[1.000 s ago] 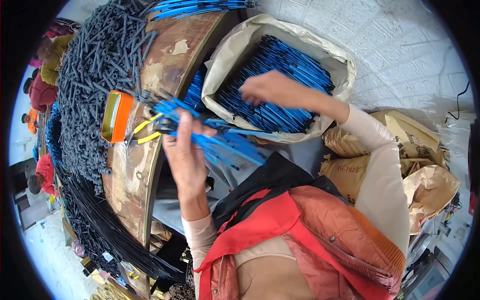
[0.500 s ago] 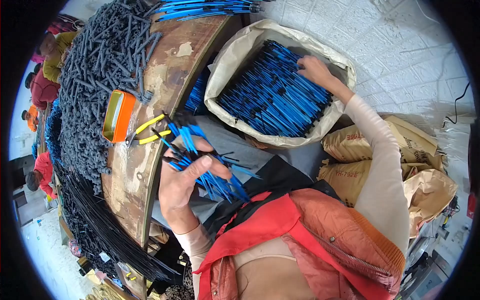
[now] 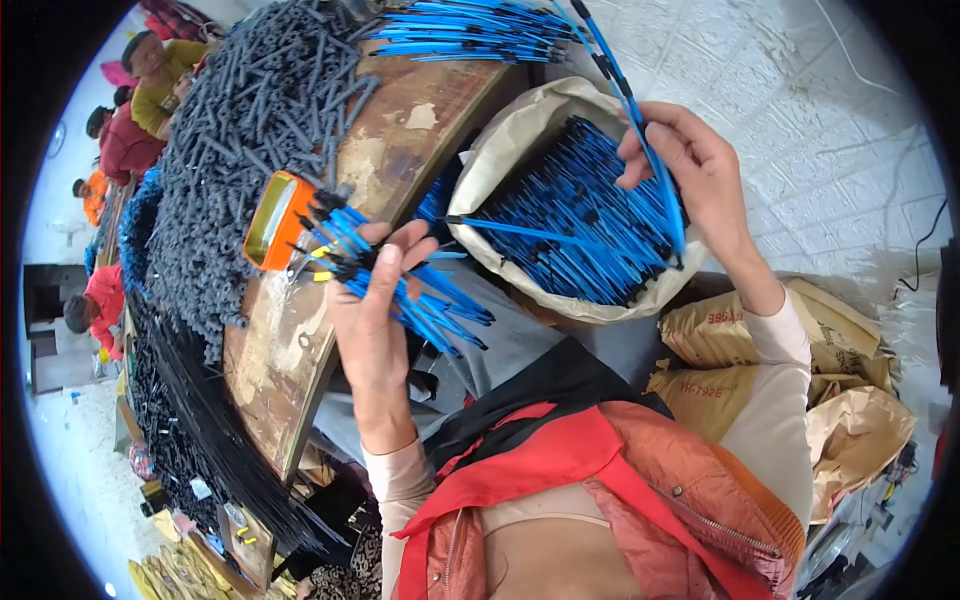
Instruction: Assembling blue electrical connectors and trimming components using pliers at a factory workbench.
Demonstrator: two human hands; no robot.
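Observation:
My left hand (image 3: 375, 320) is closed round a loose bundle of short blue rods with black ends (image 3: 445, 305), beside the table edge. The rods fan out on both sides of the thumb. Raised over the right rim of a pale woven sack (image 3: 478, 160), my right hand (image 3: 705, 180) pinches a few long blue rods with black fittings (image 3: 662, 190) between thumb and fingers. They stand nearly upright, their upper ends above the sack. Many similar blue rods (image 3: 560, 200) fill the sack. One rod (image 3: 540, 234) lies slantwise across the top, its black end at the left rim.
On the worn wooden table (image 3: 262, 385) lie a heap of grey ribbed tubes (image 3: 265, 110), an orange tin (image 3: 278, 215), blue rods (image 3: 470, 30) and long black rods (image 3: 205, 410). Brown paper sacks (image 3: 705, 395) sit at right. Several people work beyond the table.
My right hand has come up out of the sack's contents, now with long blue rods in it. My left hand still holds its bundle, its fingers more extended. The view has shifted slightly.

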